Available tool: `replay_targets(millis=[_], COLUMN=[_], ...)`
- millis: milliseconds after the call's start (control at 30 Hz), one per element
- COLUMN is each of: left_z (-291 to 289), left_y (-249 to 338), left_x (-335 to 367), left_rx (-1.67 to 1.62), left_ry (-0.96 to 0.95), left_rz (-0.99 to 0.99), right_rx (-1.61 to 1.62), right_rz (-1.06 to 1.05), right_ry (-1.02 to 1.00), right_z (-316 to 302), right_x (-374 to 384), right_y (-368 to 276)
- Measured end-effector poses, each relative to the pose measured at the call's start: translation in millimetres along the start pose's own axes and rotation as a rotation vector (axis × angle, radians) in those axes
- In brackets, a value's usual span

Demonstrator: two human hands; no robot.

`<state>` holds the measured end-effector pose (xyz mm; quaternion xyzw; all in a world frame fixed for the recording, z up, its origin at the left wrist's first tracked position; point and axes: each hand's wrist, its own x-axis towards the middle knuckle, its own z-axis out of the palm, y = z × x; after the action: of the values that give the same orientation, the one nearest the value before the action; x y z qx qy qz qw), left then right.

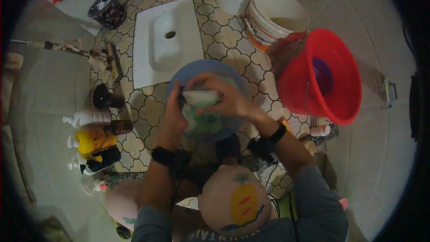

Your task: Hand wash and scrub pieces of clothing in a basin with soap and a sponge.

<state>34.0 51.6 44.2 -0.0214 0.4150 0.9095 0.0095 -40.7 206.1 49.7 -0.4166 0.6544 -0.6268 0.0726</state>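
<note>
A round blue basin stands low in front of me, with a wet-looking green and white cloth in it. Over the basin, my right hand curls its fingers around a pale, bunched part of the cloth. My left hand is upright at the basin's left side, its thumb side against the cloth's left edge. Its fingers are partly hidden, but it appears to grip that edge. The basin's near part is dim between my forearms. Dark bands circle both wrists.
A white squat toilet is set in the patterned tile floor ahead. To the right stand a tilted red bucket with a purple bowl inside and white buckets. Several pump bottles line the left wall, near a mop and a dark bin.
</note>
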Motion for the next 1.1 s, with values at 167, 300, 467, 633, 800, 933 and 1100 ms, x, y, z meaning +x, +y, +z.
replay_targets(millis=[167, 300, 467, 633, 800, 933, 1100], left_z=[36, 30, -24, 6, -6, -65, -69], left_y=[-19, -30, -64, -25, -10, -24, -16], left_x=[-2, 15, 20, 23, 16, 3, 12], left_rx=[0.092, -0.168, -0.337, 0.150, 0.347, 0.897, 0.585], left_ry=[0.405, 0.529, 0.174, 0.341, 0.157, -0.203, -0.037], left_rz=[-0.318, -0.553, -0.211, -0.600, -0.457, 0.056, 0.032], right_rx=[-0.499, -0.608, -0.499, -0.524, -0.174, -0.270, -0.834], right_rz=[0.292, 0.424, 0.308, 0.464, 0.323, 0.251, 0.575], right_ry=[0.181, 0.263, 0.180, 0.028, -0.301, -0.376, -0.703], right_z=[47, 34, 47, -22, -53, -62, -81], right_x=[5, 16, 3, 10, 3, -1, -28], right_y=[23, 43, 30, 67, 42, 29, 53])
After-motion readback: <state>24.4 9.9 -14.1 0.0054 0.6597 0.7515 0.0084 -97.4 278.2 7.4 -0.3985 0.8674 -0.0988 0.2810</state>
